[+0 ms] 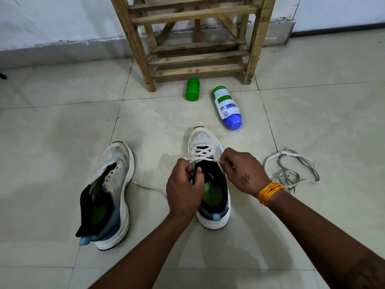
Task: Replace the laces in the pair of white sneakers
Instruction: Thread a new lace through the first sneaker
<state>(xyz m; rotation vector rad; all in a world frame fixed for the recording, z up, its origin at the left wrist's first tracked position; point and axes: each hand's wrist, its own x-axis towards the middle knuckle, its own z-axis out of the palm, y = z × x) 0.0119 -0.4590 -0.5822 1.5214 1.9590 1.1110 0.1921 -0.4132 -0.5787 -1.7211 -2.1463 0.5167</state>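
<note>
Right sneaker (210, 178) upright on floor (62, 142), half-laced. Left hand (184, 189) and right hand (242, 172): each grip pinches the lace (203, 154) at the upper eyelets.

Two white sneakers (112, 192) (210, 178) sit on the floor, at seven and six o'clock. Two bottles lie at twelve: one green bottle (192, 89), one blue-capped bottle (227, 107). One loose lace pile (291, 170) lies at three, one wooden rack (193, 38) stands at twelve.

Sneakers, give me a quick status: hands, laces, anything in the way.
Both hands pinching the lace on the right sneaker, partly laced. Left sneaker unlaced. Loose lace on floor to the right, bottle ahead; neither blocking.
</note>
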